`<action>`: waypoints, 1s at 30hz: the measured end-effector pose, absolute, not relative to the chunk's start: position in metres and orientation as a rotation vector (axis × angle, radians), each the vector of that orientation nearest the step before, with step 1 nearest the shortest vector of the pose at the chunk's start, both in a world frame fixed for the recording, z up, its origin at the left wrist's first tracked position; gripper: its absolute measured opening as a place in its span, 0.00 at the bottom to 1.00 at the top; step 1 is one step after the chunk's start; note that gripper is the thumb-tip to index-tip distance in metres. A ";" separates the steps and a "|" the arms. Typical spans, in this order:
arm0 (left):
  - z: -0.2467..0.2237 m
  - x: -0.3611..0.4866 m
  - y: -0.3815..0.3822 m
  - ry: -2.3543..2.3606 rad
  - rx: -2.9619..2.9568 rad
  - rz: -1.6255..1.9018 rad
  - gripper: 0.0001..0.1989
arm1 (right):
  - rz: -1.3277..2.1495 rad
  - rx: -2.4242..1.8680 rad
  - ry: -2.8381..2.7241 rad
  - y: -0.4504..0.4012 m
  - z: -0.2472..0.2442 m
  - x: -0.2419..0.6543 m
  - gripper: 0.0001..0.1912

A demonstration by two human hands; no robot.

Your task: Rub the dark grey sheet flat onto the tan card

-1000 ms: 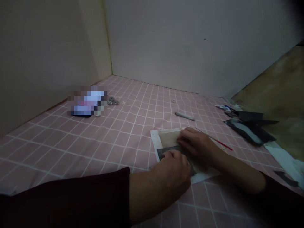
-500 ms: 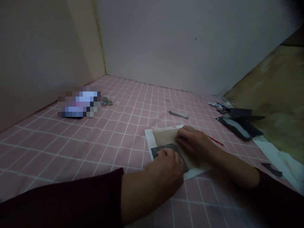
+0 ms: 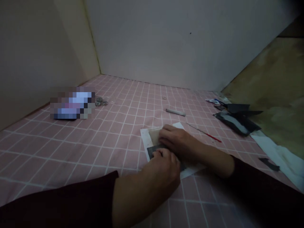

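Observation:
A white sheet [image 3: 144,136] lies on the pink checked cloth, with a beige sheet [image 3: 155,135] on it and a dark grey piece [image 3: 151,152] over the near part. My left hand [image 3: 163,169] is closed, its curled fingers resting on the dark grey piece; whatever they pinch is hidden. My right hand [image 3: 177,139] lies just behind it, fingers bent down and together over the beige sheet, touching it near the dark piece's far edge. Its fingertips are out of sight. A slim tool with a red handle [image 3: 213,137] lies right of my right hand.
A small grey tube [image 3: 175,112] lies behind the sheets. At left are a blurred-out phone [image 3: 72,106] and small round metal parts [image 3: 99,101]. Dark sheets [image 3: 237,122], white paper [image 3: 273,148] and a dark scrap [image 3: 269,164] lie at right. Walls stand behind and at left.
My right hand has moved left and closer to my left hand, uncovering more of the red-handled tool. My left hand stays on the dark grey piece. The view has shifted slightly.

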State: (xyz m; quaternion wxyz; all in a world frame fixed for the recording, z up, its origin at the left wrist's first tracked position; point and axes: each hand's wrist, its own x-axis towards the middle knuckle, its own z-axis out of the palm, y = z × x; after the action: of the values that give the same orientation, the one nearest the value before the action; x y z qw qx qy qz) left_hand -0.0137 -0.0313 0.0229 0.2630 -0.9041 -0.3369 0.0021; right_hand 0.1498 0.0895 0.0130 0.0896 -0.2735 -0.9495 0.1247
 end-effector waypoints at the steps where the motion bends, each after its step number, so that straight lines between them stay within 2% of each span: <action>1: 0.025 -0.013 -0.031 -0.918 -2.443 0.016 0.20 | 0.383 -0.790 -2.830 0.090 0.013 0.148 0.08; 7: 0.031 -0.014 -0.028 -0.890 -2.524 0.037 0.17 | 0.264 -0.886 -2.735 0.097 0.010 0.171 0.06; 14: 0.022 -0.012 -0.030 -0.954 -2.465 -0.016 0.18 | 0.436 -0.826 -2.731 0.090 0.012 0.149 0.04; 19: 0.027 -0.011 -0.026 -0.933 -2.556 0.004 0.15 | 0.302 -0.992 -2.682 0.097 0.014 0.170 0.08; 25: 0.019 -0.012 -0.029 -0.929 -2.544 -0.081 0.11 | 0.266 -0.908 -2.694 0.092 0.009 0.159 0.07; 30: 0.020 -0.012 -0.029 -0.946 -2.526 -0.106 0.11 | 0.234 -1.044 -2.712 0.083 0.015 0.176 0.08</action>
State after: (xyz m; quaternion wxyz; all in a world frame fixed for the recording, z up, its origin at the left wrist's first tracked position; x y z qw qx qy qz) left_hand -0.0121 -0.0294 0.0196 0.2193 -0.9130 -0.3420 -0.0383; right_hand 0.1758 0.0831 0.0153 0.1127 -0.3557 -0.9244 0.0797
